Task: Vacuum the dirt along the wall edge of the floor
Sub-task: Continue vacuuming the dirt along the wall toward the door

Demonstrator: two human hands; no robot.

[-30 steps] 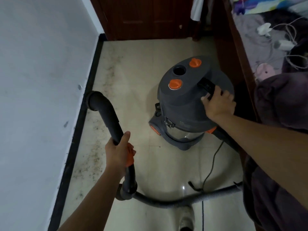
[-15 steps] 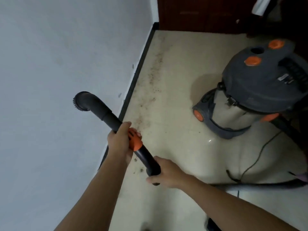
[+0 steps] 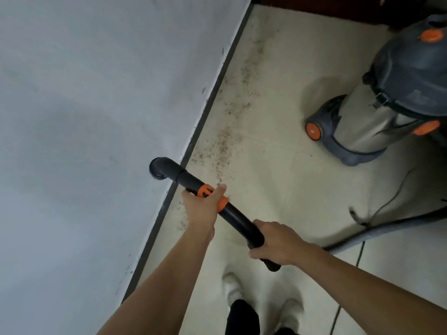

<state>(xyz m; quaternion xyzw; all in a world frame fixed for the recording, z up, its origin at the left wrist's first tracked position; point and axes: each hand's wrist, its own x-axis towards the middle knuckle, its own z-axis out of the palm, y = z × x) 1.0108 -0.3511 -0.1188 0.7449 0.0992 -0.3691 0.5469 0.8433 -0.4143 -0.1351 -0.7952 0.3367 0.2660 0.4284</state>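
I hold a black vacuum wand (image 3: 235,217) with both hands. My left hand (image 3: 202,207) grips it at the orange collar. My right hand (image 3: 273,240) grips its lower end, where the grey hose (image 3: 387,228) joins. The wand's curved brush nozzle (image 3: 159,169) is raised in front of the pale wall (image 3: 84,117), above the dark skirting (image 3: 212,97). A band of brown dirt specks (image 3: 227,136) lies on the cream tile floor (image 3: 278,184) along the skirting, running from my left hand toward the far corner.
The grey and steel canister vacuum (image 3: 377,110) with orange caps stands at the right. Its thin power cord (image 3: 358,262) trails across the floor at the right. My feet in white shoes (image 3: 261,296) stand at the bottom. Dark wood furniture runs along the far end.
My right hand left the canister's handle and took the wand's lower end. The view swung left toward the wall, and the nozzle now sits lower and nearer the skirting.
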